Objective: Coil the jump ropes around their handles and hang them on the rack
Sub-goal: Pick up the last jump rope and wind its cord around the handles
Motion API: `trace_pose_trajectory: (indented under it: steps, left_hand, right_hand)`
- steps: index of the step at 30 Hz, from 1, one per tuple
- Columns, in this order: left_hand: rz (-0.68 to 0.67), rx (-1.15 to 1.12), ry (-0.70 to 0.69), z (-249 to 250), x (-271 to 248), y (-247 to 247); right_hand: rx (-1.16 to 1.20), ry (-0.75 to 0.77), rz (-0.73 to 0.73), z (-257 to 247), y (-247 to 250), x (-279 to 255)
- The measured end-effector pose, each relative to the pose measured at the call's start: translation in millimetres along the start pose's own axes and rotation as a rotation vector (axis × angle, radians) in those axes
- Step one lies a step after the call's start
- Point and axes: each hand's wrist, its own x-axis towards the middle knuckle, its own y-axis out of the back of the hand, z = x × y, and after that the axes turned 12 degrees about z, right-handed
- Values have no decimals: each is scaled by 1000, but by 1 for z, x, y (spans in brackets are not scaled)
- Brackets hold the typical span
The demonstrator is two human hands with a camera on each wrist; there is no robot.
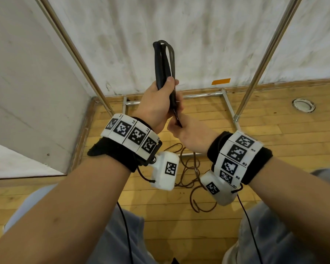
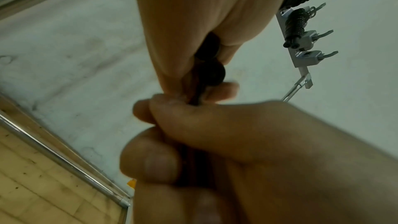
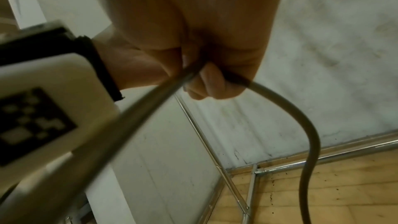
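Wood floor (image 1: 274, 149) | left hand (image 1: 156, 105) raised, fingers gripping 2 handles (image 1: 161, 63) | right hand (image 1: 189, 132) pinching rope (image 3: 310, 134)

The scene is viewed from head height, forward and down, so that both forearms, the wooden floor (image 1: 274, 149) and the white wall (image 1: 198, 44) behind the metal frame (image 1: 259, 73) are taken in. The left hand (image 2: 193, 23) is seen very close from the left wrist, looking upward along it, with the wall rack (image 2: 301, 43) far off. From the right wrist, equally close, the view is directed down to the floor; frame, wall and floor are shared by all three views.
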Motion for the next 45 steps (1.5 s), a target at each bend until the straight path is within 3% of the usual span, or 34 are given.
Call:
trace_pose_trajectory:
  steps: [4,12,15,20,25,31,34,39,45]
  left_hand:
    - [96,-58,-90,8,7,3]
    - [303,70,-270,16,23,20]
    - [407,297,-322,15,31,32]
    - [405,897,-525,8,38,48]
    - [277,1154,-489,3,31,44]
    - [-50,1126,-418,8,18,35]
    - [-172,1100,-452,10,13,32]
    - [-201,1353,-551,-2,5,23]
    - [-297,1427,-473,-11,-1,16]
  right_hand:
    - [-41,-35,-14,6,-1,-2]
    - [46,-70,78,15,15,8]
    - [3,-17,75,9,20,10]
    - [-145,169,120,-6,41,18]
    - [-220,235,177,-11,62,21]
    - [-287,330,340,-18,75,16]
    - [-239,344,398,-22,78,14]
    - [-254,348,391,-28,74,15]
    - [-332,239,391,-22,85,25]
